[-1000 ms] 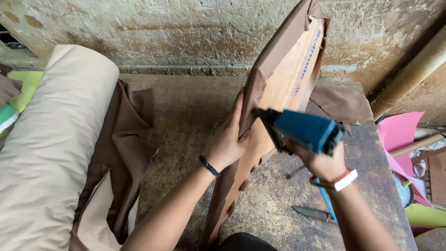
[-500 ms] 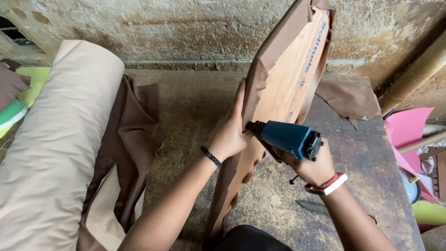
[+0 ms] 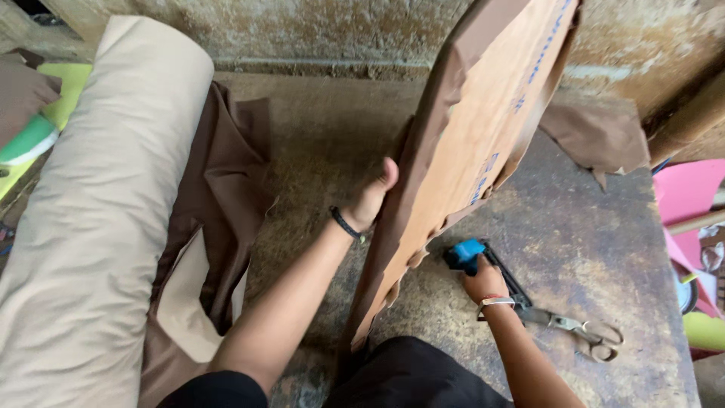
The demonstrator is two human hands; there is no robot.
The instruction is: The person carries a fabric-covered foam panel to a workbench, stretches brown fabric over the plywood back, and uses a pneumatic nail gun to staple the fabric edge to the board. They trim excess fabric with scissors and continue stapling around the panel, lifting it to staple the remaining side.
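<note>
A wooden board [image 3: 483, 143] wrapped along its edges in brown fabric stands on edge on the worn table [image 3: 589, 227]. My left hand [image 3: 374, 198] grips the board's left fabric-covered edge and holds it upright. My right hand [image 3: 483, 281] is low on the table to the right of the board, closed around a blue staple gun [image 3: 470, 255] whose nose rests at the board's lower edge. A black band is on my left wrist and a bracelet on my right.
Scissors [image 3: 578, 326] lie on the table just right of my right hand. A large roll of beige fabric [image 3: 91, 219] lies on the left, with loose brown fabric [image 3: 219, 189] beside it. Pink sheets [image 3: 691, 196] sit at the right edge.
My right hand has brought the blue staple gun down from mid-board height to the table by the board's lower edge. The board now stands more upright, and my left hand has shifted along its edge.
</note>
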